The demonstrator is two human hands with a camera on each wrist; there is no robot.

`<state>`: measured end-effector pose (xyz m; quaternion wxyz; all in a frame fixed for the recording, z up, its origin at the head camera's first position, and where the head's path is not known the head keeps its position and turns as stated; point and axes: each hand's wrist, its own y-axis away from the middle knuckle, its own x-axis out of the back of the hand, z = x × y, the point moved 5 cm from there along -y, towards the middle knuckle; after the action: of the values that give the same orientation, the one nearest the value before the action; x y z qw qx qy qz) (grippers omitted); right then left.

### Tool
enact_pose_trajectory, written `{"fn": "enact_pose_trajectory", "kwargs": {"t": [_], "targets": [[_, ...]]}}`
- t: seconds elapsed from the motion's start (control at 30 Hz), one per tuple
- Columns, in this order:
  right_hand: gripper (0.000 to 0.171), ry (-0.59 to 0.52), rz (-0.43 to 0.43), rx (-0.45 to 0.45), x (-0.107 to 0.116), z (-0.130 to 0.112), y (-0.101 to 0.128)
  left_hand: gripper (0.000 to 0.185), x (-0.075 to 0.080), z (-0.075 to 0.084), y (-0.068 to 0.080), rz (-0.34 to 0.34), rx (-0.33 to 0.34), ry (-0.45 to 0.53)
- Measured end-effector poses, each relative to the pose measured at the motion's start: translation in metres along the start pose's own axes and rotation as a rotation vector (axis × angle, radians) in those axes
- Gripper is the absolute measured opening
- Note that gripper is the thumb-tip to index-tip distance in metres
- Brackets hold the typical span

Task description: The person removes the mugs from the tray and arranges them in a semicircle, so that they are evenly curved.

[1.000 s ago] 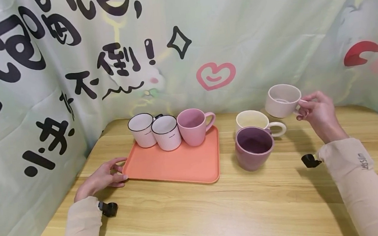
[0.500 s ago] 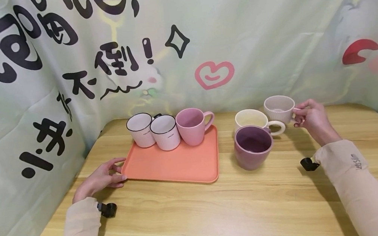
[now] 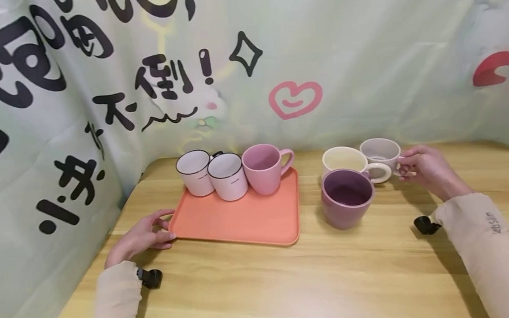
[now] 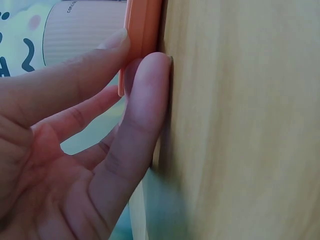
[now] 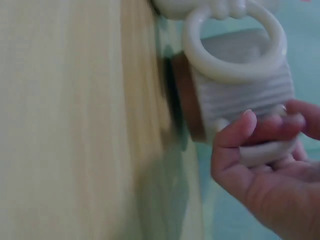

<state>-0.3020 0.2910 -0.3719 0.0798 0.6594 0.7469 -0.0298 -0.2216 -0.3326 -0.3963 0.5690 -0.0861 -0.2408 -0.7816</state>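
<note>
My right hand pinches the handle of a pale grey cup, beside and partly behind a cream mug. In the right wrist view, the ribbed cup shows a brown base close over the table, and the cream mug's ring handle overlaps it. A dark purple mug stands before the cream one. At the left, my left hand pinches the corner of an orange tray. The left wrist view has the thumb over the tray's rim and a finger low beside the table.
On the tray's back part stand two white mugs with black rims and a pink mug. The wooden table meets a printed curtain behind and at the left.
The right hand has brought the grey cup down toward the tabletop, close beside the cream mug. The left hand and the tray stay in place; the head view has shifted slightly.
</note>
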Motion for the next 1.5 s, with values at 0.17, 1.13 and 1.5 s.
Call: {"fn": "enact_pose_trajectory", "kwargs": {"t": [0.17, 1.13, 1.5], "targets": [[0.006, 0.200, -0.025, -0.080, -0.003, -0.001, -0.003, 0.073, 0.005, 0.000, 0.004, 0.008, 0.001, -0.002], [0.032, 0.641, -0.039, -0.036, 0.004, -0.052, -0.006, 0.072, -0.002, 0.004, -0.001, -0.013, -0.005, -0.004], [0.035, 0.643, -0.062, 0.016, -0.034, -0.080, -0.020, 0.072, -0.002, 0.004, 0.000, -0.016, -0.007, 0.000]]}}
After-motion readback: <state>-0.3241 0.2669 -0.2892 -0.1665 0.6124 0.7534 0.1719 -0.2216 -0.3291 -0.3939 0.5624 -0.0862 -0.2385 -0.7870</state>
